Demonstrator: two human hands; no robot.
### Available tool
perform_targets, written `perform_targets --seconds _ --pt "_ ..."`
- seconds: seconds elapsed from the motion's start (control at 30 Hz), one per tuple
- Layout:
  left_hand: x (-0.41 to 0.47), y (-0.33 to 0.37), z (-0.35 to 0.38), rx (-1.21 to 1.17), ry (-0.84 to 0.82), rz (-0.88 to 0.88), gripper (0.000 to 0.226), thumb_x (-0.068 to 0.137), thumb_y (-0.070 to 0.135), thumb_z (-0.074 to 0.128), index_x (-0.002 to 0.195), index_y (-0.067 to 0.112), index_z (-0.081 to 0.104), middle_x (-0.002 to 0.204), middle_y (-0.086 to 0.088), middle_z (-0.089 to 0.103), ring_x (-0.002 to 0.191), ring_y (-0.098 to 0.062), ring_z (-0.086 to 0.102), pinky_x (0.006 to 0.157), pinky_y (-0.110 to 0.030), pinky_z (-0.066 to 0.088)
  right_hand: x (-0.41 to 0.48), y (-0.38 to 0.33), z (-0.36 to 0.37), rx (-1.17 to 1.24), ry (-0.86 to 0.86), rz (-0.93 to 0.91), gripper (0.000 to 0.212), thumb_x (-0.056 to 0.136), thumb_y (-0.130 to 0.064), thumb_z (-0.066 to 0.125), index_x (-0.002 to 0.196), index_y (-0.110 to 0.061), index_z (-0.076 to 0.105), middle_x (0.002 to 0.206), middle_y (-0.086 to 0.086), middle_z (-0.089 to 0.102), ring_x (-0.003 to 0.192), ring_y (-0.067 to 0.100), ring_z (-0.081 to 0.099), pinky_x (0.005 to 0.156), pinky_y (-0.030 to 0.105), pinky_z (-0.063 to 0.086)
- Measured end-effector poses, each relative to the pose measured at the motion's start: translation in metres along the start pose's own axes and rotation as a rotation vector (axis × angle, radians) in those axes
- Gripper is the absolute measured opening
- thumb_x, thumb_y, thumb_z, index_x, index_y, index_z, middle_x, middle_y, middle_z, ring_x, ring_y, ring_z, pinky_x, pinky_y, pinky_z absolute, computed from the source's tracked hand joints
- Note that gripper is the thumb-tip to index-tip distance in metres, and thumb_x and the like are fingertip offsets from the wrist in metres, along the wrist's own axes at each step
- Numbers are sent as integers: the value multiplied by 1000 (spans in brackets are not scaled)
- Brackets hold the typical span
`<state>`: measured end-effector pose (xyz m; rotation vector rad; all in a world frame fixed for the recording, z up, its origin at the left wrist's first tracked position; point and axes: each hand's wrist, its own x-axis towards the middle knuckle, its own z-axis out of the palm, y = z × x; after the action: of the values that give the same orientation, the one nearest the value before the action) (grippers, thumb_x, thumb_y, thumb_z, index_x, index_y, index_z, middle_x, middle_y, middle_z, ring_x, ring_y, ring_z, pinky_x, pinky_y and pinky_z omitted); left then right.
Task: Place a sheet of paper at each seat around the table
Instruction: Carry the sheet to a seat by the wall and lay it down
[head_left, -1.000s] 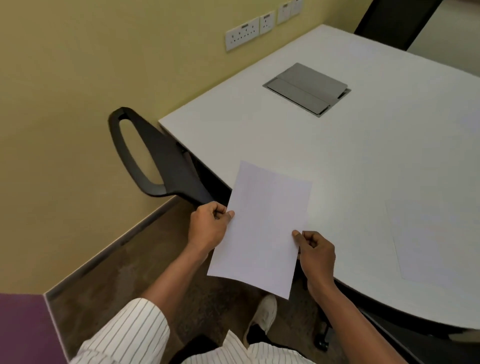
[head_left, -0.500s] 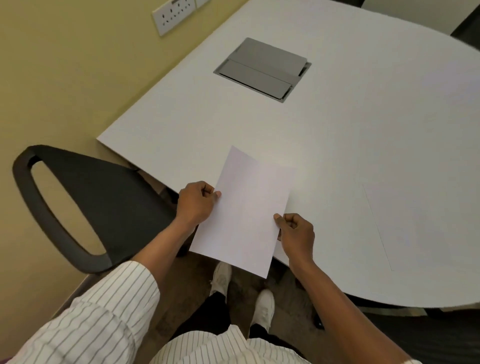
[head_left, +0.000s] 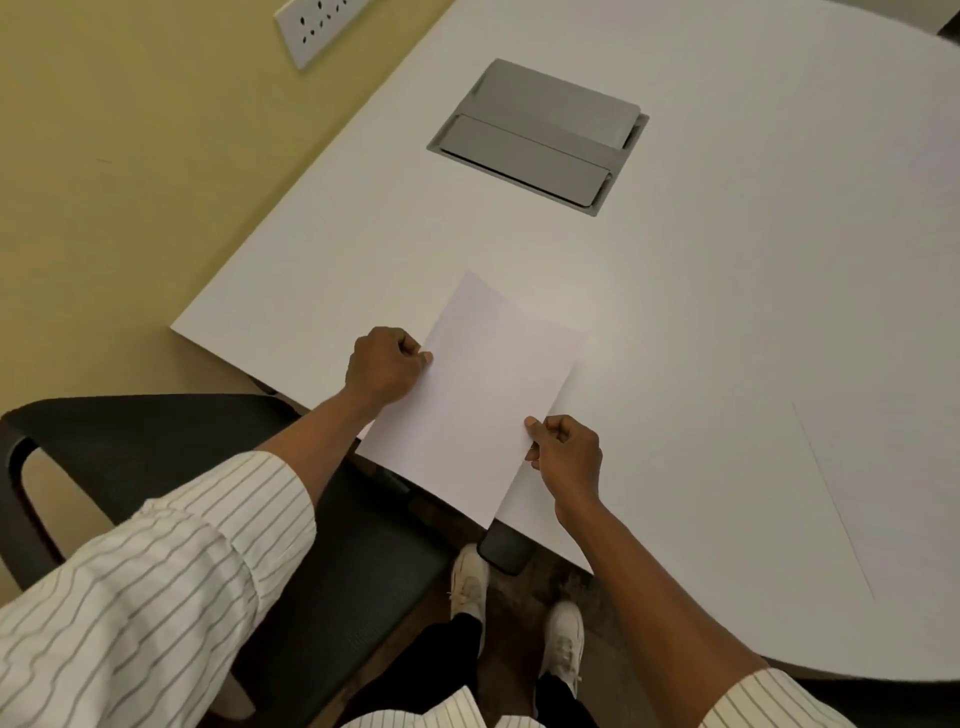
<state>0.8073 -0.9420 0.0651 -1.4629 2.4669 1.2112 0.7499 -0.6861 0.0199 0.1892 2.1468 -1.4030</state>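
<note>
I hold a blank white sheet of paper (head_left: 483, 400) by both long edges, over the near edge of the white table (head_left: 727, 312). My left hand (head_left: 384, 366) pinches its left edge and my right hand (head_left: 563, 457) pinches its right edge. The sheet's near corner hangs past the table edge. A second white sheet (head_left: 893, 483) lies flat on the table to the right, faint against the tabletop. A black chair (head_left: 171, 457) stands at the table's near-left corner, below my left arm.
A grey cable hatch (head_left: 540, 135) is set into the tabletop further back. A yellow wall with a white socket plate (head_left: 317, 26) runs along the left. My white shoes (head_left: 519, 603) stand on the brown floor by the table edge.
My view has moved closer over the table. The sheet has gone forward from beyond the table edge until most of it is over the tabletop, both hands still gripping it.
</note>
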Motion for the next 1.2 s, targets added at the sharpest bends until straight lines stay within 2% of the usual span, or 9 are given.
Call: perform_targets --seconds 0.17,0.37,0.5,0.63,0.73,0.83,1.0,1.2 --pt "45 -9 -4 33 -10 -2 18 92 26 82 88 11 73 90 -2 69 84 -24 64 75 -31 47 25 0 36 -37 -18 8 19 99 -31 76 94 -12 75 82 7 78 73 20 77 88 45 67" --pt "84 -18 7 134 -11 39 16 93 28 80 87 16 71 90 -3 70 91 -30 69 79 -34 52 56 2 54 -113 -13 -15 18 100 -32 75 96 -14 75 82 3 78 73 16 77 88 44 67" --pt "98 -21 19 185 -23 41 15 93 31 79 90 18 72 97 -2 71 98 -31 70 86 -38 56 74 9 58 -178 -13 -33 17 99 -32 77 97 -15 76 81 2 78 72 18 77 89 48 66" --pt "110 -20 29 269 -50 102 18 94 31 77 96 13 75 94 0 71 98 -31 71 90 -41 58 88 17 59 -262 1 -83 17 95 -31 81 94 -16 74 75 0 77 62 17 76 82 47 68" --pt "117 -17 32 317 -47 97 16 93 33 78 95 17 75 102 -5 76 99 -32 71 91 -41 57 97 22 59 -328 23 -104 18 94 -36 81 92 -19 73 74 -4 77 57 16 75 80 45 66" --pt "124 -15 32 343 -45 104 14 92 31 78 93 17 75 101 -5 77 98 -31 71 94 -40 55 104 24 62 -392 49 -111 19 93 -42 78 90 -25 71 75 -6 77 65 19 76 84 42 63" --pt "129 -19 37 367 -42 77 12 89 31 79 90 21 72 100 -5 76 100 -34 70 86 -37 51 111 17 67 -554 40 -94 21 93 -47 75 92 -27 69 88 -4 78 85 24 71 81 35 54" --pt "131 -25 42 415 -8 32 21 90 33 80 100 15 74 106 -9 75 105 -37 68 96 -41 52 117 23 68 -564 41 -71 27 90 -54 73 88 -28 64 78 -4 77 80 25 75 84 38 59"
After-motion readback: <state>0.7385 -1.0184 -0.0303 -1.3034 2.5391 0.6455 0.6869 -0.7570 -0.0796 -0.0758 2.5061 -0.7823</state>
